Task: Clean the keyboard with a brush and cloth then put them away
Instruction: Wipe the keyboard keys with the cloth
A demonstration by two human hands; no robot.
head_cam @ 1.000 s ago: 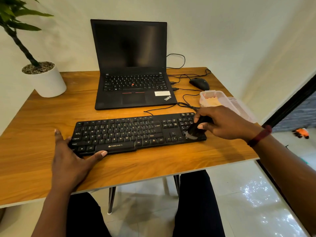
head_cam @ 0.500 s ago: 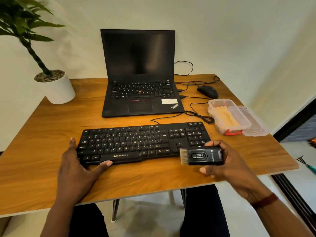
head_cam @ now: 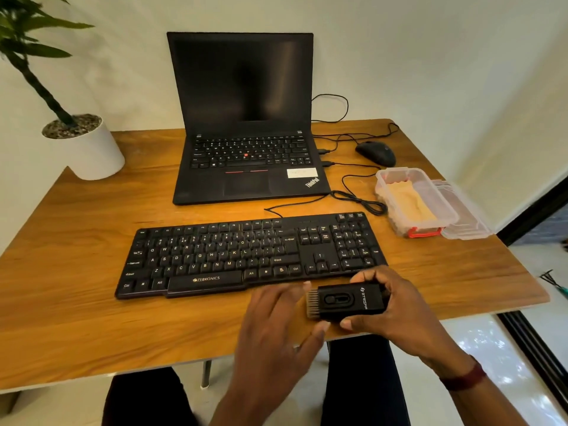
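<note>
We see a wooden table [head_cam: 76, 241]; around its keyboard [head_cam: 246, 253] lie laptop [head_cam: 246, 167] behind, mouse [head_cam: 376, 152], container [head_cam: 412, 201] right-behind, plant pot [head_cam: 89, 152] left-behind.

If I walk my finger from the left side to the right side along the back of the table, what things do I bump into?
White round plant pot → open black laptop → black computer mouse → clear plastic box with a tan cloth inside, its lid lying beside it.

One head-worn wide-angle view looks forward and down from above the near edge of the worktop [head_cam: 76, 327]. The hands sit close at lower centre of the frame, the laptop [head_cam: 246, 124] farther off at upper centre against the wall.
</note>
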